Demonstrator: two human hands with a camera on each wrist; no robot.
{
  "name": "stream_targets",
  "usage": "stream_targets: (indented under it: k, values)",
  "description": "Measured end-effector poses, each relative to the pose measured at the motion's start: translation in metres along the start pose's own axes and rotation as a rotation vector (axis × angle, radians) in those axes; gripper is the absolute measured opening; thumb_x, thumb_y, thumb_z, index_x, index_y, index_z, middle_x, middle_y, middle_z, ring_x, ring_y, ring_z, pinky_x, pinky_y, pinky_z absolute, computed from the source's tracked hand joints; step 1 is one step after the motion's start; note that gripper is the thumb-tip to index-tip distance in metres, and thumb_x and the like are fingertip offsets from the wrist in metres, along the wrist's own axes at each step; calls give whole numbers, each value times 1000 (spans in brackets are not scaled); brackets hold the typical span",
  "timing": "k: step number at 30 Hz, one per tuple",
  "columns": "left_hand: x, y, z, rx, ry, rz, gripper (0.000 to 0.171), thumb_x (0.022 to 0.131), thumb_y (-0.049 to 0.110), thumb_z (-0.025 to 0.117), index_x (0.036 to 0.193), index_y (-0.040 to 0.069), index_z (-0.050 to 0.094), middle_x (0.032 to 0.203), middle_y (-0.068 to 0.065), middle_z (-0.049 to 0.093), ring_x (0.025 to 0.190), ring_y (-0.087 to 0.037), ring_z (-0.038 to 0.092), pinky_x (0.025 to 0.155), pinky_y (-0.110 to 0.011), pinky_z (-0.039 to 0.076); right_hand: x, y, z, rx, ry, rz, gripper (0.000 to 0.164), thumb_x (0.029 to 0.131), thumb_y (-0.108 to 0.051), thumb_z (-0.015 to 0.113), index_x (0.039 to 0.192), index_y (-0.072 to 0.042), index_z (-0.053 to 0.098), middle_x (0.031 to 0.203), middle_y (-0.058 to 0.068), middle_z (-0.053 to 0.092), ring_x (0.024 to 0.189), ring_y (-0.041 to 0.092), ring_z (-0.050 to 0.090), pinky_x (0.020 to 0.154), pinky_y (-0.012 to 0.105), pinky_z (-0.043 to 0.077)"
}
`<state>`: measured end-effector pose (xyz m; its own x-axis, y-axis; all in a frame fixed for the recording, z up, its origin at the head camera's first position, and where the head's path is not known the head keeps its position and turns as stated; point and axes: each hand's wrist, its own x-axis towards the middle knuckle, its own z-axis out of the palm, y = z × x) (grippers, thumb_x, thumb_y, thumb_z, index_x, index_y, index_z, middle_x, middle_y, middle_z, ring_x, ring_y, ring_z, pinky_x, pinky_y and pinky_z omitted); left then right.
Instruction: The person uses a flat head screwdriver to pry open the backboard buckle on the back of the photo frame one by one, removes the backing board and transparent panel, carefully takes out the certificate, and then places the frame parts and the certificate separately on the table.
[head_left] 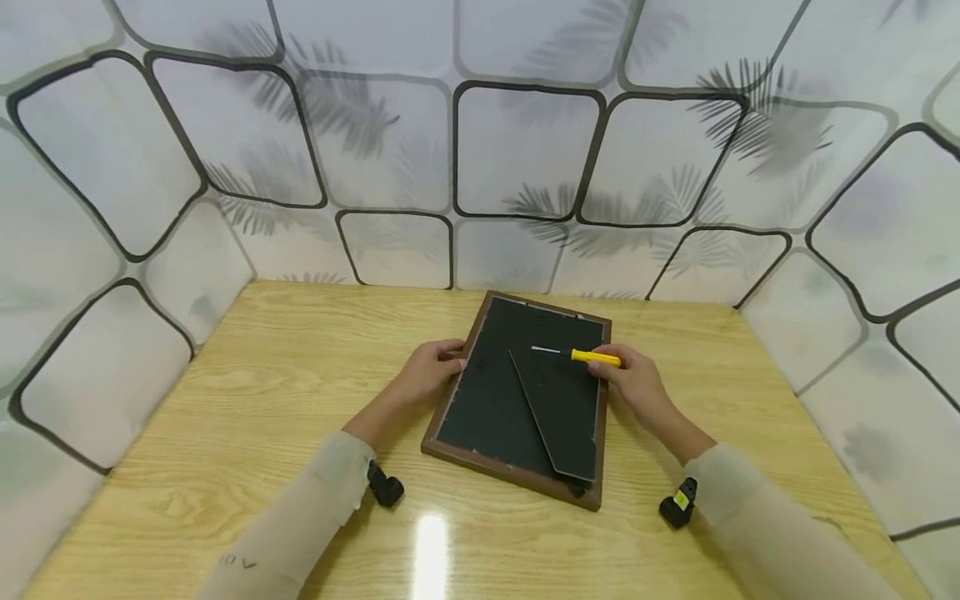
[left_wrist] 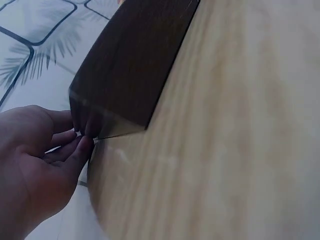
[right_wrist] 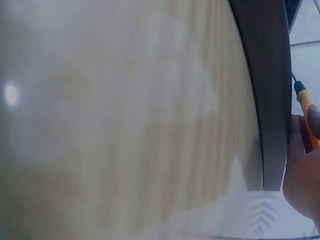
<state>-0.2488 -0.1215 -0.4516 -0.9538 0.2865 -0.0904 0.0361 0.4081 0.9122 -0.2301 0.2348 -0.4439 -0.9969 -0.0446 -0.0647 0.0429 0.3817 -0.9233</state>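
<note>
A picture frame [head_left: 487, 463] with a brown border lies back side up on the table. Its black backing board [head_left: 483, 400] carries an easel leg [head_left: 558, 417], a flat tapered black flap. At the frame's left edge, my left hand [head_left: 427, 371] grips the border between thumb and fingers; the left wrist view shows that hand [left_wrist: 40, 165] at the dark frame side [left_wrist: 130, 60]. My right hand [head_left: 637, 379] holds a yellow-handled screwdriver [head_left: 592, 358] over the right border, its shaft pointing left above the board. The right wrist view catches part of the screwdriver [right_wrist: 303, 100].
The light wood table [head_left: 300, 358] extends around the frame on all sides. Patterned white walls [head_left: 397, 142] rise behind it and at both sides. A black wrist camera [head_left: 386, 487] hangs at the left cuff, another camera [head_left: 678, 504] at the right.
</note>
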Motion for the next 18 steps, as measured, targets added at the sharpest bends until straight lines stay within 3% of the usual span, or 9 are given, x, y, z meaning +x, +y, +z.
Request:
stream_targets:
  k: [5,8,11,18]
  values:
    - [4,0,-4,31,-14,19,45,104,16,57,147,4,51,137,-18,61,119,-31,63,95,-42,56,-11,0,1,29,-8,-4,40,99,-23,67,128,3,61,123,17,61,95,5,65,84,16,55]
    - [-2,-3,-6,51,0,30,45,103,19,58,145,3,53,139,-18,60,122,-32,61,98,-42,54,-11,-1,0,72,-10,10,39,100,-20,65,130,4,58,123,17,61,95,4,67,86,17,56]
    - [-17,-4,-10,43,20,37,45,103,20,60,144,2,54,141,-18,59,124,-33,60,99,-44,53,-3,-4,-5,105,6,8,42,101,-19,63,134,5,55,126,17,59,96,1,68,89,20,56]
    - [-75,-6,-17,23,34,6,44,102,18,61,142,1,56,137,-17,62,118,-30,62,92,-40,55,27,-4,-25,67,84,-27,48,102,-26,62,140,2,53,132,18,57,94,-3,66,90,18,55]
